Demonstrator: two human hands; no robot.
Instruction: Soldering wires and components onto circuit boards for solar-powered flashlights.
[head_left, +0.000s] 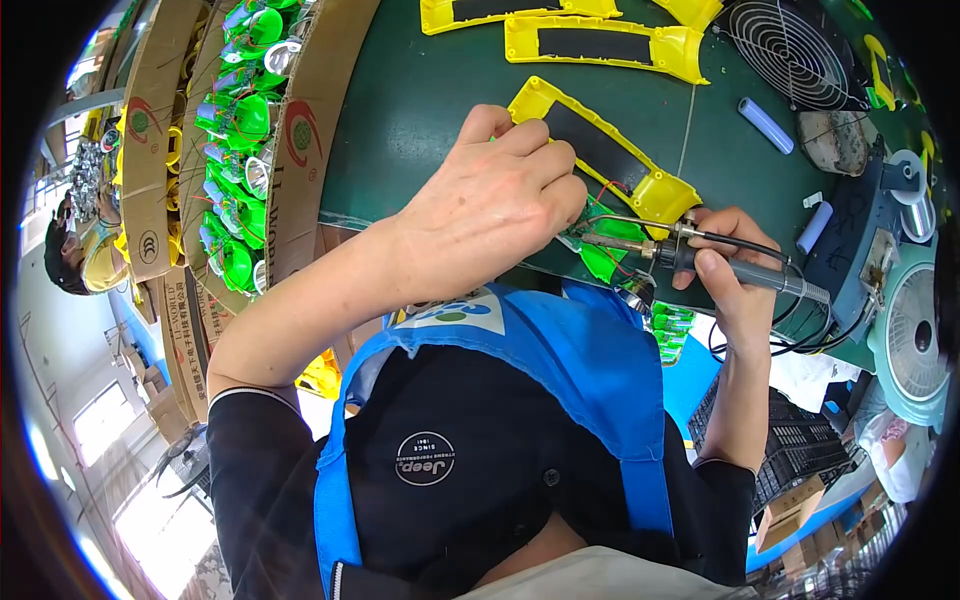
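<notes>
My left hand (500, 195) is closed over the near edge of the table, its fingers curled inward and their tips hidden. From beneath it, on the little-finger side, juts a green plastic part (603, 258) with thin red wires. My right hand (735, 270) grips a soldering iron (755, 273) by its grey handle, fed by a thin metal tube along the top. The iron's tip points left and meets or nearly meets the green part; I cannot tell which. Just beyond lies a yellow plastic half-shell (665, 198) with a black strip inside. Below the iron shows a small silvery round piece (635, 295).
More yellow half-shells (605, 45) lie at the back of the green table (400, 110). To the left, a cardboard box (310, 130) holds several green lamp parts. On the right are a blue cylindrical cell (766, 126), a round fan grille (785, 50), a solder-wire reel (912, 190) and a pale-green fan (915, 330).
</notes>
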